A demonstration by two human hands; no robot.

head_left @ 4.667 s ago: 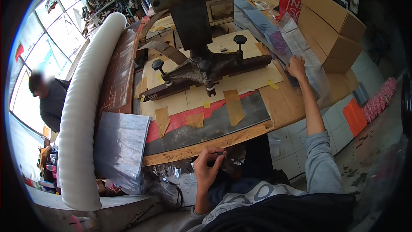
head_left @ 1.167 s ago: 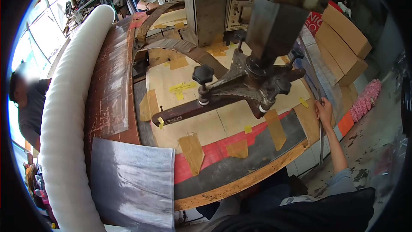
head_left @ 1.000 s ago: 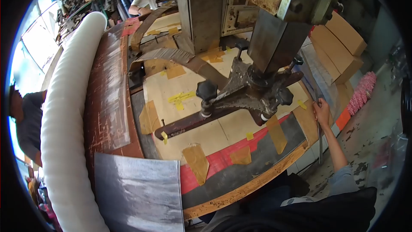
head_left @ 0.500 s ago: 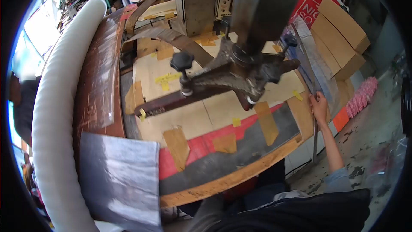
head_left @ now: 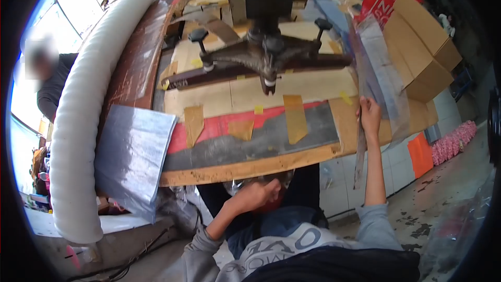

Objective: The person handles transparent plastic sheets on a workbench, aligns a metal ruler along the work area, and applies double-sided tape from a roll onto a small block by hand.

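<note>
At the left, a white roll point(head_left: 86, 99) lies beside plastic sheets point(head_left: 136, 143). At lower centre, before the counter point(head_left: 250, 171), the left hand point(head_left: 255, 196) curls its fingers, whether around anything I cannot tell; right of centre, the right hand point(head_left: 370, 116) has its fingers closed on a long thin strip point(head_left: 360, 159) reaching past the counter's edge.

We see daylight blown out white at the windows point(head_left: 73, 8) in the upper left, glare on the shiny sheet point(head_left: 135, 143) at lower left, a dimmer right side, and fisheye bending with black corners.
</note>
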